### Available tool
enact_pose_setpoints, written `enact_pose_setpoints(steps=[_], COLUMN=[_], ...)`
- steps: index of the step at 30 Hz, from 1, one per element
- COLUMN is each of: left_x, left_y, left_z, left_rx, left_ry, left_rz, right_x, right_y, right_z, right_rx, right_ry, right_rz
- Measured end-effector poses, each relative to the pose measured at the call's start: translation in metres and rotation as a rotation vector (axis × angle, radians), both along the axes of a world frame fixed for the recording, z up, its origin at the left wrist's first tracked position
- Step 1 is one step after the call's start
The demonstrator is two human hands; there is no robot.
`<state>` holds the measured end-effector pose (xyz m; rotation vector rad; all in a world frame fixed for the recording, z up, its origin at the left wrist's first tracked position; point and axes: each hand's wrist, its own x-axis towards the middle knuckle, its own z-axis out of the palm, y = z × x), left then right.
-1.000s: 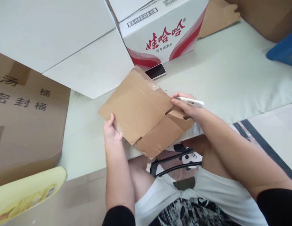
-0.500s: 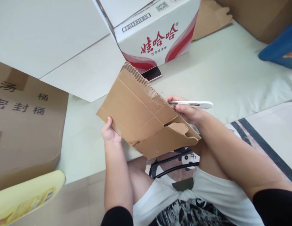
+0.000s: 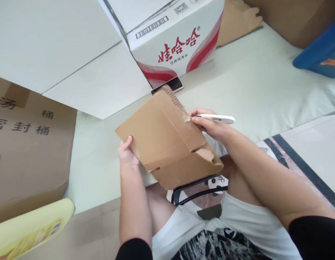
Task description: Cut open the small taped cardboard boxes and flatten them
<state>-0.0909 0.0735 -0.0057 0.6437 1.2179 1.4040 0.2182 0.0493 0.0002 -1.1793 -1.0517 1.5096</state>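
A flattened piece of brown cardboard is held up at a tilt over the table edge, with a torn, corrugated strip along its upper right side. My left hand is closed on its left edge, thumb on the face and fingers hidden behind. In my right hand, closed at the cardboard's right edge, is a slim white utility knife. Its front end lies at my fingertips, and I cannot make out the blade. Creases, slots and a curled flap show on the cardboard's lower part.
Behind the cardboard, a phone lies by a white and red carton. White boxes and a large brown carton stand left. A blue container sits at right on the pale green cloth; a yellow object is lower left.
The cardboard tipped, its upper edge rising, then came back down and turned slightly. My right hand and the knife shifted a little left along its edge. My left hand kept its grip.
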Motion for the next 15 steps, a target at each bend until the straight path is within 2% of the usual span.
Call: enact_pose_setpoints(steps=[3, 7, 11, 13, 15], left_x=[0.007, 0.013, 0.016, 0.016, 0.013], left_y=[-0.002, -0.002, -0.002, -0.001, 0.0], left_z=[0.0, 0.0, -0.001, -0.003, -0.007], left_rx=[-0.023, -0.035, -0.012, 0.016, 0.054], left_ry=[0.07, 0.081, 0.091, 0.118, 0.123], left_rz=[-0.007, 0.007, 0.036, 0.043, 0.067], right_x=[0.001, 0.002, 0.0, 0.0, 0.002], right_y=[0.0, 0.001, 0.001, 0.002, 0.003], right_z=[0.001, 0.004, 0.003, 0.002, 0.0], right_rx=[0.006, 0.1, 0.106, 0.107, 0.068], right_ry=[0.004, -0.139, -0.283, -0.28, -0.192], right_rz=[-0.011, -0.046, -0.094, -0.1, -0.103])
